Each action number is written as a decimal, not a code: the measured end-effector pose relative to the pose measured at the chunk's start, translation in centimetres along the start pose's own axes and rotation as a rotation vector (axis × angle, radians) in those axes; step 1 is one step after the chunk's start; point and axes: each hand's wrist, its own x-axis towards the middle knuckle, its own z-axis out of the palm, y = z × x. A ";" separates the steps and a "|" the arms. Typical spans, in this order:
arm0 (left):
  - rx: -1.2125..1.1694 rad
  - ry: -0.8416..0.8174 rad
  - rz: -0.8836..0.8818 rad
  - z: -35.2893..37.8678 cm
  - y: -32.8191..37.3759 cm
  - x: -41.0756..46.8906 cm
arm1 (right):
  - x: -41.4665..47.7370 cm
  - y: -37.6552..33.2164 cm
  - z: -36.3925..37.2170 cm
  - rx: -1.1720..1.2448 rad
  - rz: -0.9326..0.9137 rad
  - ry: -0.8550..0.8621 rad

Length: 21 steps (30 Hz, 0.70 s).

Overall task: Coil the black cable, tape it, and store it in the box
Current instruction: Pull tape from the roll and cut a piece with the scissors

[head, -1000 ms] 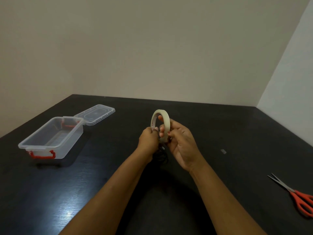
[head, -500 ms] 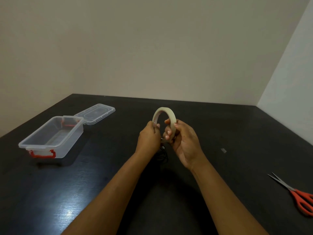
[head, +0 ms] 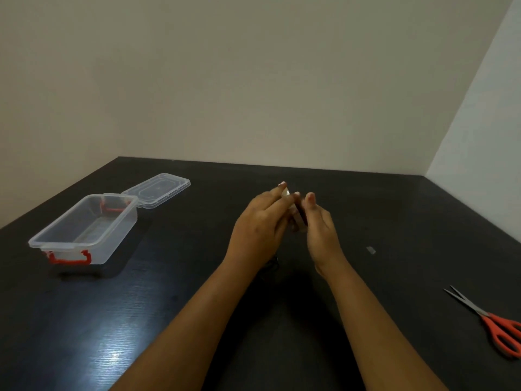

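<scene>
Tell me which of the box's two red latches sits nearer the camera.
The red latch on the box's front end wall, facing the camera. The other latch sits at the far end, beside the loose lid.

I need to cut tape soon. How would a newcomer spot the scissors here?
Start at the black table and follow its right edge toward the camera. The scissors lie flat there, well right of both hands: the only thing with orange handles and metal blades.

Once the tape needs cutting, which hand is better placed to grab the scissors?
Likely the right hand. The scissors lie on the table at its far right, on that hand's side, nothing between them. The left hand would have to cross over. Both hands are busy at the tape roll.
</scene>
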 end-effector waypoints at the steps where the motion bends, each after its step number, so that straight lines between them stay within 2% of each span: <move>1: 0.008 0.018 0.001 0.0 -0.1 0.0 | 0.2 0.5 -0.1 -0.023 -0.007 -0.033; 4: 0.004 0.066 0.017 -0.4 -0.2 0.2 | 0.6 1.6 -0.6 -0.074 0.008 -0.098; 8: -0.017 0.037 0.045 -0.8 -0.5 0.5 | 1.0 2.8 -1.2 -0.193 0.019 -0.108; 15: -0.042 -0.006 -0.038 -0.5 -1.1 0.2 | 0.8 3.0 -1.0 -0.214 0.006 -0.118; 21: -0.083 0.059 -0.092 -0.5 -1.8 0.2 | 0.8 3.5 -0.2 -0.259 -0.033 -0.103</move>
